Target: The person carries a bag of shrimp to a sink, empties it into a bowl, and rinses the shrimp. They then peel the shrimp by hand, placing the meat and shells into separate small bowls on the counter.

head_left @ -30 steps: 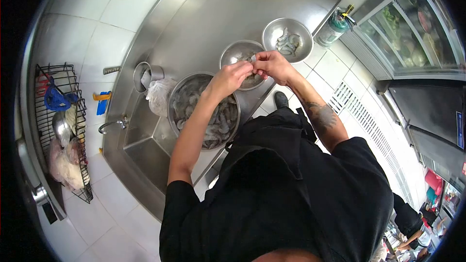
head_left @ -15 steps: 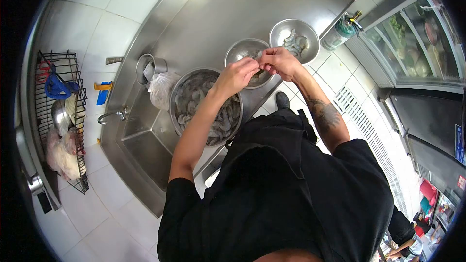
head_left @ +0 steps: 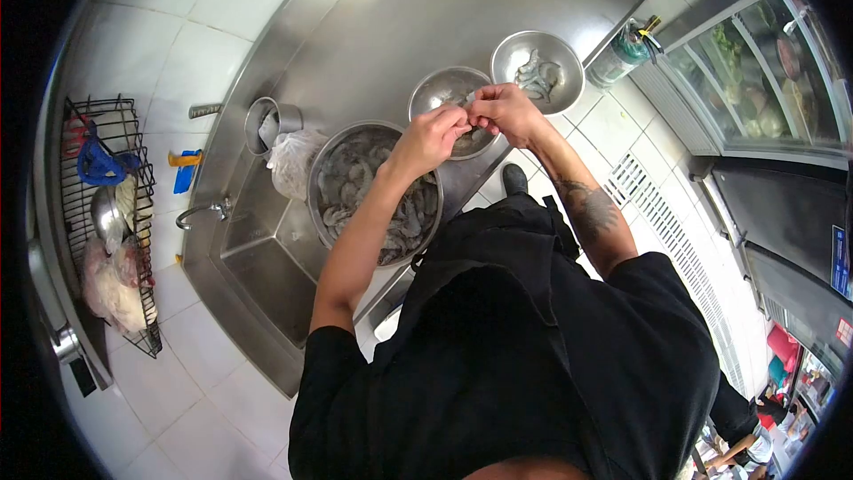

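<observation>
My left hand (head_left: 432, 135) and my right hand (head_left: 508, 114) meet over the middle steel bowl (head_left: 434, 91), fingertips pinched together on a small greyish shrimp that they mostly hide. Bits lie in that bowl, partly covered by the hands. Below my left forearm stands a large steel bowl (head_left: 313, 203) full of raw grey shrimp (head_left: 348, 180). A third steel bowl (head_left: 508, 58), right of the hands, holds several pale shrimp (head_left: 538, 76).
A sink basin (head_left: 271, 280) with a tap (head_left: 206, 210) lies to the left. Near it sit a plastic bag (head_left: 293, 164) and a steel container (head_left: 286, 117). A wire rack (head_left: 147, 169) hangs on the left wall; a glass-fronted fridge (head_left: 764, 80) stands right.
Both hands stay pinched together over the middle bowl, with only slight finger movement. The view has shifted a little.
</observation>
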`<state>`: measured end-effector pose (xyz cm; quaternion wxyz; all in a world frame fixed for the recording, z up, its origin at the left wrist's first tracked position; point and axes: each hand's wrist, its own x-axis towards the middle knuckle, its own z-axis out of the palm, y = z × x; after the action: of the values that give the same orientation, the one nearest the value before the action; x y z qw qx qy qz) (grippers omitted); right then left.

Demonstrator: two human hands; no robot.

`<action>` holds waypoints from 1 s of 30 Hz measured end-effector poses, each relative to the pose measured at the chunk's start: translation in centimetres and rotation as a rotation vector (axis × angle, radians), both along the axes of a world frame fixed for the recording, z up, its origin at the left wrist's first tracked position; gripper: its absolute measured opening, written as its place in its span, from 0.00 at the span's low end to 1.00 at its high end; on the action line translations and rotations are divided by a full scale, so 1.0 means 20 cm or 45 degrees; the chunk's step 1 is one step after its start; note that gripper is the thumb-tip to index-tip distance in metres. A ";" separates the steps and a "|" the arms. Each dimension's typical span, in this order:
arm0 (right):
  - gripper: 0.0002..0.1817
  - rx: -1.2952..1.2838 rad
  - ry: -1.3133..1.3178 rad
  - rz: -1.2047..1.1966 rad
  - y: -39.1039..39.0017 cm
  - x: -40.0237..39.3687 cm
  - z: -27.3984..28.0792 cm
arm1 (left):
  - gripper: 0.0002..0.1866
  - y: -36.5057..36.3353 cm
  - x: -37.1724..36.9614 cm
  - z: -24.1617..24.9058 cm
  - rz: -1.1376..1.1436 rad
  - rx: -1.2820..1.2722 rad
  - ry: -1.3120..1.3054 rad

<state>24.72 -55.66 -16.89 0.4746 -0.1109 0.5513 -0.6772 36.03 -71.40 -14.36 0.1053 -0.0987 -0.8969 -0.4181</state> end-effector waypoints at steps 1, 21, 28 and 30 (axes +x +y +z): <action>0.05 -0.010 -0.030 -0.010 0.00 0.00 0.00 | 0.07 0.00 0.01 0.00 -0.007 0.002 0.001; 0.09 0.515 0.623 -0.103 0.33 -0.29 0.04 | 0.13 -0.09 -0.01 0.01 0.057 0.103 -0.125; 0.21 1.111 1.597 0.266 0.10 -0.22 0.10 | 0.25 -0.43 0.19 0.07 0.667 0.008 -0.528; 0.12 0.417 1.530 0.395 -0.22 -0.04 0.23 | 0.19 -0.65 0.36 -0.14 0.753 -0.130 -0.386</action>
<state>23.90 -60.13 -12.21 0.1861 -0.4756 0.7949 -0.3276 43.31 -84.50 -17.24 0.0824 0.2241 -0.9119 -0.3337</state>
